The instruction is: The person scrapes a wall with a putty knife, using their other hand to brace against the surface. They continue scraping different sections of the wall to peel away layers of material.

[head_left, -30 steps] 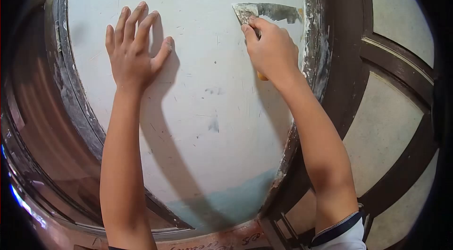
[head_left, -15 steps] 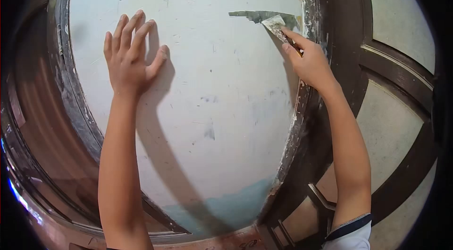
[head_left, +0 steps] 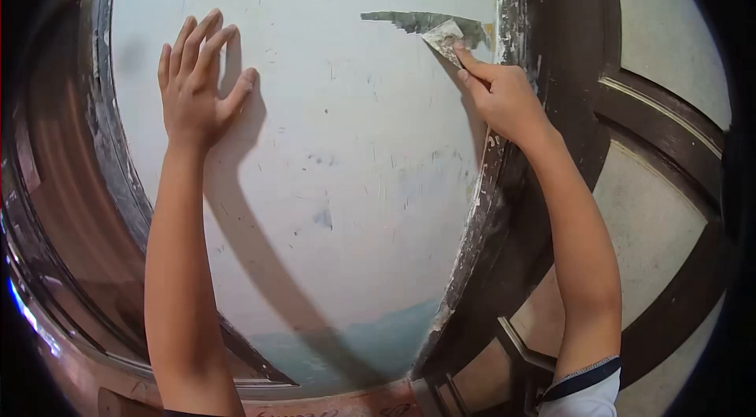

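Note:
My right hand (head_left: 508, 98) is closed around a putty knife (head_left: 445, 37), its fingers at the base of the blade. The wide, smeared blade lies against a pale painted wall (head_left: 346, 204). It overlaps the lower edge of a ragged dark grey patch (head_left: 417, 21) where the light coating is gone. My hand covers the knife's handle. On the left side of the wall, my left hand (head_left: 197, 90) rests open, fingers spread, holding nothing.
A worn dark frame with flaked paint (head_left: 508, 15) borders the wall on the right, beside a dark panelled door (head_left: 669, 102). Another scuffed frame (head_left: 102, 102) runs down the left. Low on the wall is a blue-green band (head_left: 354, 342), above a reddish floor (head_left: 346, 407).
The wall and my left hand appear further left in the view. My right hand and the putty knife shift left less, so the blade sits slightly further right along the dark patch.

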